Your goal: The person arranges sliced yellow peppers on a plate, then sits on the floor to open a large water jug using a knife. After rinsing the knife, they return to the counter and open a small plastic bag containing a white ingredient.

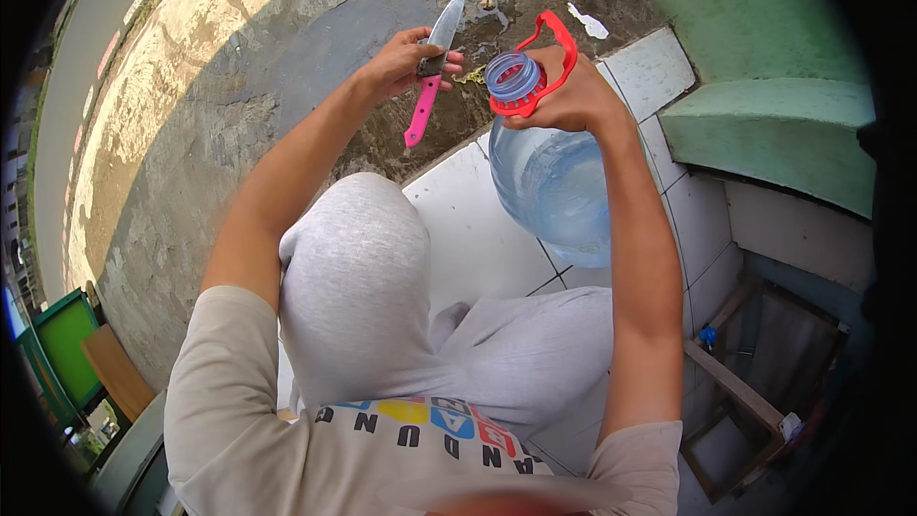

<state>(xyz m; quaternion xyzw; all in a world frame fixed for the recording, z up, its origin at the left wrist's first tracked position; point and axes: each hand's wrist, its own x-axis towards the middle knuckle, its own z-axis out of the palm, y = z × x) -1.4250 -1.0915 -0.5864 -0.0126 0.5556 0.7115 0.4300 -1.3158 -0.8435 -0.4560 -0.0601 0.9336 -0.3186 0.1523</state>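
- Pink-handled knife (433,68): it is held up in the air over the rough grey ground (315,48), with its tip pointing away from the person.
- Left hand (406,62): it pinches the knife low on the blade, thumb on top.
- Right hand (571,100): it is wrapped round the neck of a big clear bottle (549,186), by the red handle (570,48). White tiles (454,210) lie under the bottle.
- The 2 hands are apart, and the knife does not touch the bottle.
- Step now, I think: holding the 2 things side by side. The bottle's top looks open.
- Next move calls for a tight hold on the bottle and fingers off the blade.
- Writing: the shirt (248,449) has dark letters and coloured squares, upside down. I see no label on the bottle.
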